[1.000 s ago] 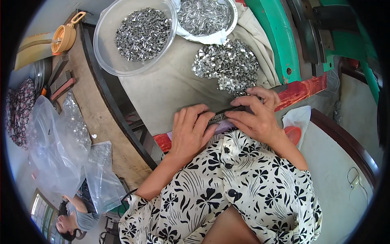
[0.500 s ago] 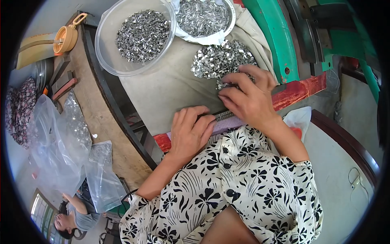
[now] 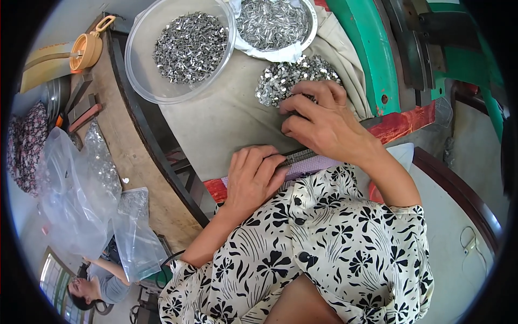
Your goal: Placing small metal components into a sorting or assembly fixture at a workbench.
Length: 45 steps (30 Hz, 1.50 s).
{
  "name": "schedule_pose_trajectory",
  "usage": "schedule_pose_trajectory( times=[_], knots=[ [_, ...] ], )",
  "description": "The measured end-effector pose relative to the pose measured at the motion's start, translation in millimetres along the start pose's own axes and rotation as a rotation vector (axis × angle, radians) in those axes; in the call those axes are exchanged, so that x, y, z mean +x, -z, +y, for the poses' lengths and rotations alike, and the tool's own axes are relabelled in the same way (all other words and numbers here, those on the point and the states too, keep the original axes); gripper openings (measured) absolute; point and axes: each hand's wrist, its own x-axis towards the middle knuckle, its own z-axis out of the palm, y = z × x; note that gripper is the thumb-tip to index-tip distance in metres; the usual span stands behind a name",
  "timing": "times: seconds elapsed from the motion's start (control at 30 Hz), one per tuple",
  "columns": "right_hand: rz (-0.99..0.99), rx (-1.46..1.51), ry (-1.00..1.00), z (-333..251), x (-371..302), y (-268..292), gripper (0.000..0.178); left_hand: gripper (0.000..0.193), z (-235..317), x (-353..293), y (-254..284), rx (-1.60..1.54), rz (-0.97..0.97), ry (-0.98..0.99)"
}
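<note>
My left hand [image 3: 252,175] bends its fingers over the left end of a narrow dark grey strip [image 3: 302,155] at the cloth's near edge. Its thumb and forefinger close together; whatever lies between them is hidden. Up and to the right, my right hand [image 3: 329,121] reaches across the near side of a loose pile of small, shiny silver metal pieces [image 3: 272,83]. Those fingers are curled, with the thumb drawn in below the forefinger, and I cannot make out what is in them. Purple checked material [image 3: 310,166] runs along the strip on my side.
A clear plastic tub [image 3: 131,73] of small metal parts stands at the far left of the beige cloth [image 3: 210,127]. Beside it is a lined white bowl [image 3: 313,32] of thin metal pins. Green machinery [image 3: 367,59] borders the right. Plastic bags [image 3: 70,200] lie left, near another person [image 3: 108,283].
My right hand has shifted slightly left and away from me, its forearm swinging outward. My left hand stays nearly in place. The other person's head has moved a little left.
</note>
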Motion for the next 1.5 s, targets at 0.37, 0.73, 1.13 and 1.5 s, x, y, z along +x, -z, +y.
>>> schedule_pose_trajectory(
  times=[0.37, 0.73, 1.13, 1.5],
  knots=[
    [0.249, -0.016, -0.174, -27.7, -45.2, -12.7, 0.018, 0.028, 1.0, 2.2, 6.9, 0.001, -0.034, 0.003],
    [0.283, -0.097, -0.225, -15.0, -30.7, -5.3, 0.022, 0.019, 4.2, 16.0, 12.6, 0.032, -0.088, -0.008],
    [0.166, -0.059, -0.163, -17.3, -5.7, -6.0, 0.017, 0.019, -19.2, 36.6, 36.8, -0.052, -0.010, 0.231],
    [0.124, -0.075, -0.176, -14.5, -9.4, -4.9, 0.014, 0.021, -18.3, 41.7, 29.9, 0.051, -0.110, 0.008]
  ],
)
